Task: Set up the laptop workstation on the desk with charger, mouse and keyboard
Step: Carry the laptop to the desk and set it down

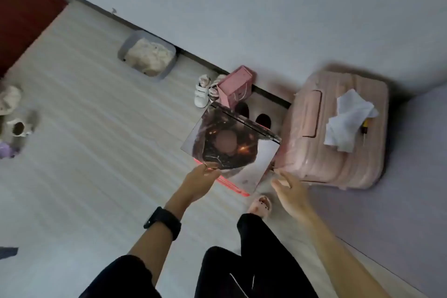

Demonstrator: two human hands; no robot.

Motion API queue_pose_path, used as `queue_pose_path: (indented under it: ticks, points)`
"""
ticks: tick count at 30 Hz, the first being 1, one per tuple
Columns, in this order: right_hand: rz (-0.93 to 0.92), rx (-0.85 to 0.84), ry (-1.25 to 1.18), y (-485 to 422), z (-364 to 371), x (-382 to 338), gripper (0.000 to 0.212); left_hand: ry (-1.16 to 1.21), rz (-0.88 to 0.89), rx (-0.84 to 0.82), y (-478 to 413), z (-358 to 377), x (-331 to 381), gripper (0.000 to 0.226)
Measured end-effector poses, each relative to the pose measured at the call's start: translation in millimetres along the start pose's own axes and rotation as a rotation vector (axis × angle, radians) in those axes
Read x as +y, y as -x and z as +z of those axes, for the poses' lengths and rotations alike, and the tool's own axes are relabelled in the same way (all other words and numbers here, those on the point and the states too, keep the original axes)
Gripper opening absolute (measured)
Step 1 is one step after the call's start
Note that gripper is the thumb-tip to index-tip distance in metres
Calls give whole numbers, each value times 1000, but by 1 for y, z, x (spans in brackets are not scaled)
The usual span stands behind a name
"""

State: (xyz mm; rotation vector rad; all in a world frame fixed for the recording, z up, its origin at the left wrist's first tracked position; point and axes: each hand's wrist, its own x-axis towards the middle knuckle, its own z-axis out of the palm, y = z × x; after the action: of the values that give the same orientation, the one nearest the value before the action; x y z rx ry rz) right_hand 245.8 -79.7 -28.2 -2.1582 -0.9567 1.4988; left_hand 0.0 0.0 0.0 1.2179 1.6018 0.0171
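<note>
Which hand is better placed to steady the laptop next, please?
Probably the right. The right hand is open and empty beside the laptop, while the left hand grips its near edge.

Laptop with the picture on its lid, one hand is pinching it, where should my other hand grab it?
Grip the near right corner of the laptop, coming in from the right with the right hand, thumb on the lid, fingers underneath. It is a thin flat slab, and the left hand pinches only its near left edge, so the right side probably lacks support.
</note>
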Motion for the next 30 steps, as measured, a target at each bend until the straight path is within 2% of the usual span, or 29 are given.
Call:
queue_pose_path:
  ticks: [3, 6, 8, 11, 14, 16, 18, 21, 26, 30]
  points:
    - [78, 27, -67, -50, 9, -3, 43, 142, -124, -66, -52, -18, 0, 23]
    - [192, 38, -174, -97, 20, 3, 40, 116, -235, -113, -107, -40, -6, 29]
    - [263, 47, -242, -128, 33, 16, 33, 57, -255, -114, -145, -55, -12, 34]
    - [379, 122, -352, -164, 52, 29, 38, -6, -241, -113, -208, -80, -17, 36]
    - [525, 183, -471, -184, 68, 42, 32, -36, -255, -112, -268, -97, -25, 38]
    - [613, 225, -536, -198, 83, 58, 42, -50, -272, -117, -306, -103, -35, 38]
    - [630, 283, -572, -205, 89, 66, 51, -53, -251, -114, -330, -105, -39, 37]
    - [626, 342, -660, -225, 106, 75, 50, -90, -240, -165, -368, -108, -46, 37]
    - [573, 301, -804, -239, 116, 72, 42, 12, -272, -329, -401, -104, -57, 35]
    - [555, 269, -825, -235, 117, 79, 38, 68, -261, -355, -411, -96, -69, 41]
